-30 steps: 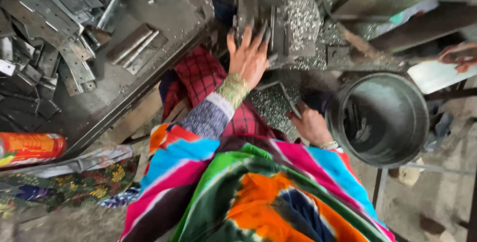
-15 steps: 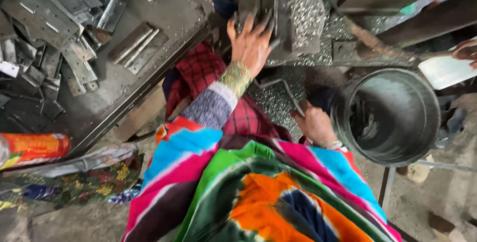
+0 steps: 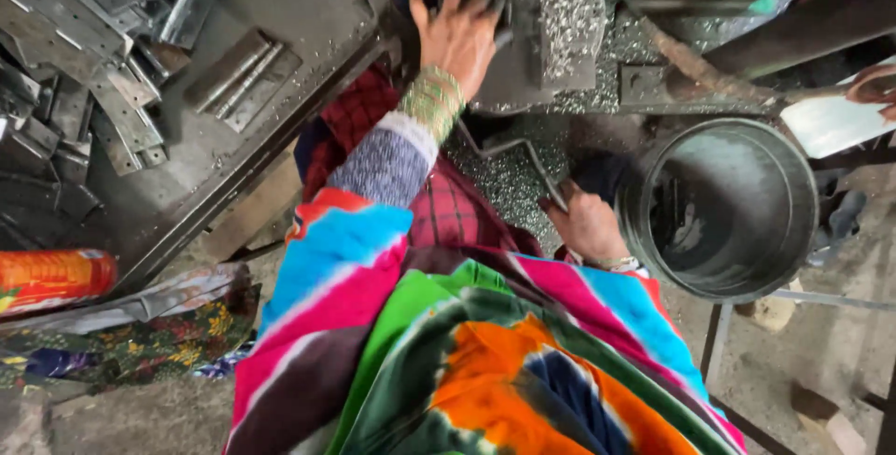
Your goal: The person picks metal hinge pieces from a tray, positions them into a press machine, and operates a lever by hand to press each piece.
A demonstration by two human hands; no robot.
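Observation:
My left hand (image 3: 457, 35), with green bangles at the wrist, is stretched forward and lies with fingers spread on a grey metal machine block (image 3: 532, 82); its fingertips reach over the block's dark upper edge. Small shiny metal chips (image 3: 565, 7) cover the machine beside it. Lower down, my right hand (image 3: 588, 224) grips the rim of a shallow metal tray (image 3: 523, 152) full of small metal bits, just left of a round metal bucket (image 3: 747, 184). A bright striped shawl hides both of my arms below the wrists.
A dark sloping tray at the left holds several flat metal strips and brackets (image 3: 84, 100). An orange packet (image 3: 51, 278) and a flowered cloth (image 3: 131, 338) lie at the lower left. Another person's hand (image 3: 875, 86) holds a white sheet (image 3: 831, 124) at the right edge.
My left hand has reached farther forward and up onto the machine block. My right hand has stayed on the tray rim next to the bucket.

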